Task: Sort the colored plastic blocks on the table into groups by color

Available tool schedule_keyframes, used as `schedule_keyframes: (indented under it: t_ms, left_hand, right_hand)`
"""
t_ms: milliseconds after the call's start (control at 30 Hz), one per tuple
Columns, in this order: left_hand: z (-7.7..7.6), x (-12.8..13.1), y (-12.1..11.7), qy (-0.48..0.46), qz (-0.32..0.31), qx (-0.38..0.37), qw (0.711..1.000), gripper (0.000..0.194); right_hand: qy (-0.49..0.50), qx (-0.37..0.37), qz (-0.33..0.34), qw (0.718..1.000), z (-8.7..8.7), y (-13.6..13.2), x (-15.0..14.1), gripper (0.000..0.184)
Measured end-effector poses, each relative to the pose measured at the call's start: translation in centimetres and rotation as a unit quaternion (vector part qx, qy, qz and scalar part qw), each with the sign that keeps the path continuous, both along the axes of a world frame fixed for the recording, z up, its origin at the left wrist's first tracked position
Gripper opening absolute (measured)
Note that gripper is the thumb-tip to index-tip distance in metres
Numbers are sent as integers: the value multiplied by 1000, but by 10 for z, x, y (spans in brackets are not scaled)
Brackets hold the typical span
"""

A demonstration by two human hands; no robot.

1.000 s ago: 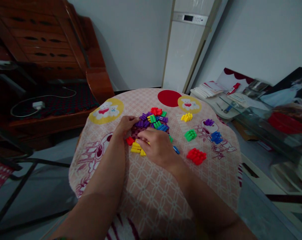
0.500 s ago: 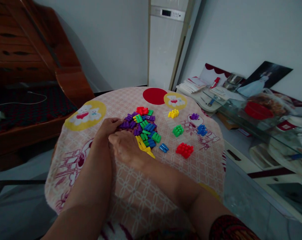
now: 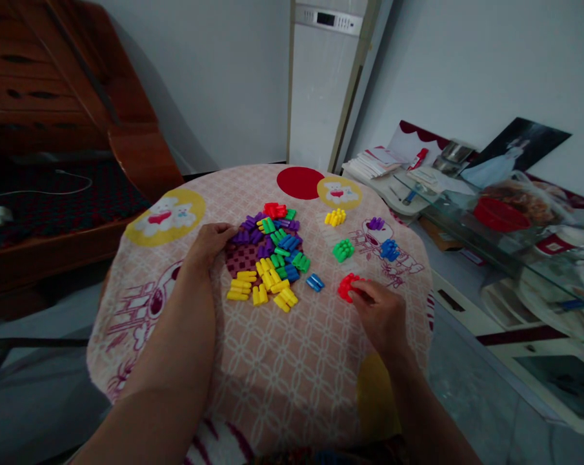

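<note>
Several plastic connector blocks (image 3: pixel 290 242) in purple, green, blue, yellow and red lie heaped on and around a dark red perforated tray (image 3: pixel 239 259). My left hand (image 3: pixel 211 244) is at the tray's left edge, fingers closed on it, close to the purple blocks (image 3: pixel 244 235). On the right side of the table, my right hand (image 3: pixel 377 309) pinches at a cluster of red blocks (image 3: pixel 348 285); its thumb and fingertips touch the red pieces. Yellow blocks (image 3: pixel 270 276) are spread along the near side of the tray. A single blue block (image 3: pixel 315 282) sits between pile and red cluster.
Separate groups of yellow (image 3: pixel 335 217), green (image 3: pixel 343 250), purple (image 3: pixel 377 223) and blue blocks (image 3: pixel 389 250) stand on the patterned tablecloth (image 3: pixel 272 361). A cluttered glass shelf (image 3: pixel 446 210) adjoins on the right, a wooden bench (image 3: pixel 139 152) on the left.
My right hand has moved from the near side of the pile, beside my left hand, rightward to the red cluster. Yellow blocks and part of the tray are uncovered. My left hand stays put.
</note>
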State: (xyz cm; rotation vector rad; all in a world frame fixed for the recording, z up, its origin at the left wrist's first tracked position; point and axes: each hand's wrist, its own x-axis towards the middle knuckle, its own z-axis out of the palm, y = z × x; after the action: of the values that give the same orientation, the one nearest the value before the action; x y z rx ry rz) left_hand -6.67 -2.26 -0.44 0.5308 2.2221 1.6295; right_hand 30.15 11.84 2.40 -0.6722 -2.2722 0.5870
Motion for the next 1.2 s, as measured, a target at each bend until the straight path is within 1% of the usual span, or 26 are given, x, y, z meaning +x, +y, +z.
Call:
schedule_keyframes:
  t_ms: [67,200,300,367,433,533,600,700,767,833,900,967,1033,1100,1133,1200]
  left_hand:
    - [-4,-3,-1,-7,-8,7,1000,22]
    - [-10,-9,-5,-17,-50,10,999,30]
    - [-7,-8,-8,-30,-89,1,996,35]
    - [-2,-5,-9,-45,-116,-11,992,38]
    - [3,-2,-10,-59,-137,-23,989,39]
    - [9,0,-11,-61,-163,-33,984,40]
    - [12,1,-12,-62,-191,-37,979,41]
    - [16,3,-12,-88,-250,-59,962,43]
    - [17,5,-12,-100,-270,-72,955,43]
    - [16,5,-11,-89,-250,-48,963,42]
    - [11,3,-9,-60,-190,0,980,40]
    - [4,0,-7,-36,-133,21,990,40]
    - [-3,-4,-5,-21,-100,8,995,39]
    - [-8,-8,-4,-9,-89,-15,996,37]
    - [-10,-9,-4,-2,-86,-25,996,37]
    - [-11,-11,-3,7,-86,-39,996,36]
  right_hand:
    - [-9,49,-14,999,-8,0,5,15]
    - [-30,118,-16,992,-24,-3,4,20]
    - [-41,154,-17,987,-32,-3,1,24]
    - [-33,173,-19,984,-33,-4,2,26]
    - [-13,187,-23,982,-28,-6,4,24]
    - [30,195,-17,980,-13,-10,4,13]
    - [58,185,0,981,-3,-13,-3,10]
    - [54,142,35,988,5,-16,-25,15]
    - [15,109,44,993,6,-17,-47,18]
    - [-40,85,44,995,7,-16,-75,17]
    - [-101,70,39,992,9,-15,-106,17]
    - [-155,65,25,985,11,-12,-138,21]
    - [-206,68,9,976,11,-9,-167,28]
    - [-251,76,21,965,8,-6,-188,29]
    - [-264,79,35,961,7,-5,-194,28]
    - [-262,77,60,960,5,-3,-197,24]
